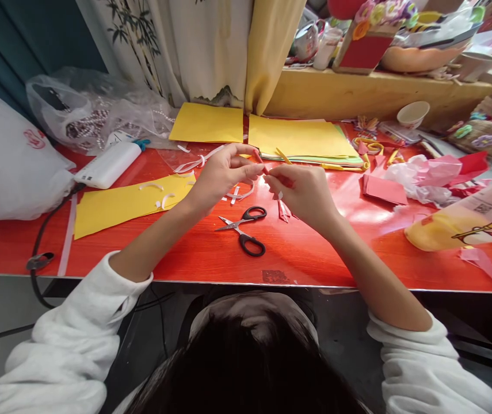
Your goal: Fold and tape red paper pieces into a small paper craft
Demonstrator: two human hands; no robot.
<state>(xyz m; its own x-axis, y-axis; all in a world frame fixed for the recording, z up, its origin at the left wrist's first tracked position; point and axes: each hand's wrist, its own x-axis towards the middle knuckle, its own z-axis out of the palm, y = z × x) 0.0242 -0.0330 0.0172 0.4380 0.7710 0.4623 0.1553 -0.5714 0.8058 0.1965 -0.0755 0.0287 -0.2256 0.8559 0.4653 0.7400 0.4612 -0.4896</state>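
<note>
A thin, folded-looking piece of red paper (264,169) spans the gap between my two hands above the red table. My left hand (231,173) pinches one end with thumb and fingers. The other end sits in the closed fingers of my right hand (308,192). Just below lies a pair of scissors (240,227) with black handles, blades spread apart. Small red paper pieces (284,211) rest on the tabletop under my right hand, partly covered by it. White paper strips (235,195) are scattered beneath my left hand.
Yellow paper sheets (120,204) lie at left, with a stack of coloured paper (301,138) behind my hands. A white power bank (108,164) and plastic bags (8,155) stand left. Red paper squares (384,190), crumpled tissue and a tilted drink cup (465,221) occupy the right.
</note>
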